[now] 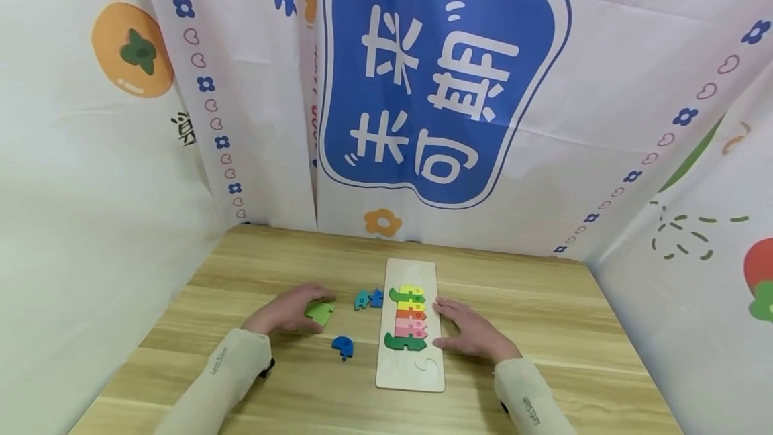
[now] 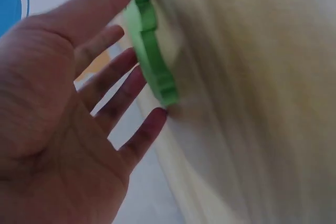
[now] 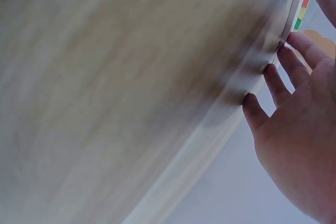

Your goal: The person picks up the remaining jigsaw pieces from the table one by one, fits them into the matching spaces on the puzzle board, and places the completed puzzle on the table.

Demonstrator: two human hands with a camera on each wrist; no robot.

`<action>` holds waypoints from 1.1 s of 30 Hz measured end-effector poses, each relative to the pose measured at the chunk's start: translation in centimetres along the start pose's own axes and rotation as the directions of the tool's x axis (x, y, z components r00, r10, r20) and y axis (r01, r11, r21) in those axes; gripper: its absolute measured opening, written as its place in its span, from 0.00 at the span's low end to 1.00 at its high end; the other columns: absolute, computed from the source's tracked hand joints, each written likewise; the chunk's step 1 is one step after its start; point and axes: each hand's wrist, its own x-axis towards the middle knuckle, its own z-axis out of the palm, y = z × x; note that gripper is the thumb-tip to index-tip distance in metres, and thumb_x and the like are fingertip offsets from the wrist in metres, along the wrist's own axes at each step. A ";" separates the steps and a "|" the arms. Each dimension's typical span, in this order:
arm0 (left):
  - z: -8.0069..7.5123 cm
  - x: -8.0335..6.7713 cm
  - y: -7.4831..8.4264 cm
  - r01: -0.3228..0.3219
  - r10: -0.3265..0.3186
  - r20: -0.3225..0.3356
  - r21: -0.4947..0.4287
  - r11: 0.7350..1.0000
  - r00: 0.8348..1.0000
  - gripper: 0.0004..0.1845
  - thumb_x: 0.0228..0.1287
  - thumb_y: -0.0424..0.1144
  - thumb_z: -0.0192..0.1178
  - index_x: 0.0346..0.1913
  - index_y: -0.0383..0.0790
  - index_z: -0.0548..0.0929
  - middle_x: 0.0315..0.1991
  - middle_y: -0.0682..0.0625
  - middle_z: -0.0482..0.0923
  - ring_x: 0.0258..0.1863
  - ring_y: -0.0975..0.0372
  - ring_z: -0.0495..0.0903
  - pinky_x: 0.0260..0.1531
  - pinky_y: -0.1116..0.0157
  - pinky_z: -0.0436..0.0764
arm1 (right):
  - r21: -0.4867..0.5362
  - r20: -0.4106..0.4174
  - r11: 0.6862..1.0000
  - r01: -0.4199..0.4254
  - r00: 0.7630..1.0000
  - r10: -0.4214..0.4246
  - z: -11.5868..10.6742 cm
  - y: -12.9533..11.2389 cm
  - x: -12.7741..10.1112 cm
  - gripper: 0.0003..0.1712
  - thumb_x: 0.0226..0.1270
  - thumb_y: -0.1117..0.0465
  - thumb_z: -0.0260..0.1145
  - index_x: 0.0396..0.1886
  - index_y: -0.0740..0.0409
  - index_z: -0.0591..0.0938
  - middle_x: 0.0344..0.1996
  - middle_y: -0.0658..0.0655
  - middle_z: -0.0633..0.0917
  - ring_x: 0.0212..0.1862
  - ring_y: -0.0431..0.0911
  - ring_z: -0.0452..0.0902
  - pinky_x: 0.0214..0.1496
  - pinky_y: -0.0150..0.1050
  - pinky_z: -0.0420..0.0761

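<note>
My left hand (image 1: pixel 294 309) holds a light green puzzle piece (image 1: pixel 320 313) by its edges, thumb on one side and fingers on the other. In the left wrist view the green puzzle piece (image 2: pixel 152 59) shows its notched side, close to the table. My right hand (image 1: pixel 474 333) rests beside the pale wooden puzzle board (image 1: pixel 410 376), fingers spread, tips at the board's right edge. Several coloured pieces lie in a column on the board, with a dark green piece (image 1: pixel 404 342) nearest me. In the right wrist view the fingers of my right hand (image 3: pixel 299 124) are extended.
Left of the board lie a teal piece (image 1: pixel 361 300) and a blue piece (image 1: pixel 377 299), close together. A darker blue curved piece (image 1: pixel 342 346) sits nearer me. The wooden table (image 1: pixel 290 395) is bounded by printed white cloth (image 1: pixel 260 119) at the back and sides.
</note>
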 end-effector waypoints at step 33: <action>1.8 -1.9 1.3 -0.184 0.203 -0.106 0.170 0.968 0.973 0.23 0.70 0.37 0.66 0.66 0.36 0.80 0.60 0.42 0.82 0.58 0.49 0.82 0.59 0.47 0.81 | -0.002 0.002 1.000 0.007 1.000 -0.007 -0.2 -0.4 -0.2 0.48 0.67 0.38 0.71 0.80 0.50 0.66 0.82 0.55 0.62 0.82 0.61 0.54 0.78 0.67 0.59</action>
